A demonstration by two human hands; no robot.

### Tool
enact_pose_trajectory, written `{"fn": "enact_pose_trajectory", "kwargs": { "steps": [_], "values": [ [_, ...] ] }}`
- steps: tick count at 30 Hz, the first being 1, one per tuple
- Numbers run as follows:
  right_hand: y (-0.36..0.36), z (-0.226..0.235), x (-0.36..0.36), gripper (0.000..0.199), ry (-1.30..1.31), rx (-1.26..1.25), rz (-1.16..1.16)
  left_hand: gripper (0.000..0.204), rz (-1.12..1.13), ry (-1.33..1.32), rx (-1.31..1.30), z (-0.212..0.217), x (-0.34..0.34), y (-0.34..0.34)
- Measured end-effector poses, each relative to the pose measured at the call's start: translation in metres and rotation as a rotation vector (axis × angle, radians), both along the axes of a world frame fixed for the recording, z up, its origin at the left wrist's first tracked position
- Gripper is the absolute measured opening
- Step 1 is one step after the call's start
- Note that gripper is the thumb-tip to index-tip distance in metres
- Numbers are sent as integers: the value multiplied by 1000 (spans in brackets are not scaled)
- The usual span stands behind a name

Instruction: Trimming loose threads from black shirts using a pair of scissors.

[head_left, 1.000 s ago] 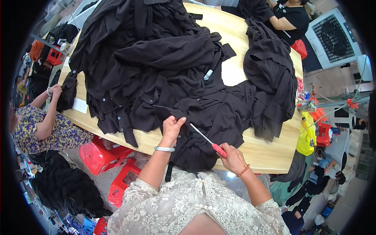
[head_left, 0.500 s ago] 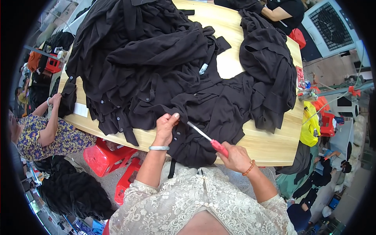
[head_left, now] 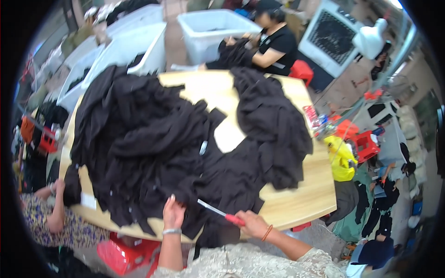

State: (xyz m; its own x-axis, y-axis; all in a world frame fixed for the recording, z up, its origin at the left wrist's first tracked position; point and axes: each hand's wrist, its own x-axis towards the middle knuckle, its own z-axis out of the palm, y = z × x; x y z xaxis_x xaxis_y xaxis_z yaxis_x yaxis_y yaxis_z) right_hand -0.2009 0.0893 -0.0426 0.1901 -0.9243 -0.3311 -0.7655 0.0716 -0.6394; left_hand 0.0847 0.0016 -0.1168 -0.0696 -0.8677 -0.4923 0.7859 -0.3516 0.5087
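Head view, looking down over the near edge of the bench point(head_left: 296, 204). Left hand point(head_left: 173, 214), silver bracelet at the wrist, lying flat with fingers spread on the black fabric garment point(head_left: 218, 185) just inside that near edge, pinning the cloth rather than gripping it. Right hand point(head_left: 252, 223), orange band at the wrist, closed around the red handle of a slim metal-bladed cutting tool point(head_left: 217, 212); blade slanting up and left toward the left hand, tip ending just beside the fingers, low over the cloth. Whether tip touches fabric: cannot tell.

To do this step well, probably best to keep the cloth taut and flat under the left palm, work with the tip only, angle the blade away from the fingertips, and lift loose thread clear of the weave before cutting, so as not to nick the garment.

Further out: large heap of black garments point(head_left: 139, 139) covering most of the light wooden bench, bare wood showing at the far middle and the right corner. Small white tag point(head_left: 203, 147) among the folds. At the left edge, another person's patterned sleeve and arm point(head_left: 55, 208). Beyond the far edge, a seated person in a black top point(head_left: 273, 44), white plastic bins point(head_left: 218, 28) behind. Red plastic stool point(head_left: 123, 255) under the near edge.
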Motion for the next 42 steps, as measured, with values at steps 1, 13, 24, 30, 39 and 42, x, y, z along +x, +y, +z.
{"fn": "enact_pose_trajectory", "kwargs": {
  "steps": [1,13,24,30,39,42],
  "values": [
    [-1,-4,-2,20,-9,18,21,12,-9,-17,12,-1,-1,0],
    [-6,-24,-14,33,149,240,297,33,-197,-81,-320,139,-26,26],
    [-72,-63,-13,45,102,-174,406,38,-60,-244,-707,95,76,72],
    [-172,0,-60,62,-184,-282,246,44,159,-641,-893,153,103,45],
    [-458,173,44,52,262,-879,681,35,586,-170,-1070,263,176,-103],
    [-476,151,117,26,103,-858,543,13,815,-474,-871,263,217,-151]
  ]
}}
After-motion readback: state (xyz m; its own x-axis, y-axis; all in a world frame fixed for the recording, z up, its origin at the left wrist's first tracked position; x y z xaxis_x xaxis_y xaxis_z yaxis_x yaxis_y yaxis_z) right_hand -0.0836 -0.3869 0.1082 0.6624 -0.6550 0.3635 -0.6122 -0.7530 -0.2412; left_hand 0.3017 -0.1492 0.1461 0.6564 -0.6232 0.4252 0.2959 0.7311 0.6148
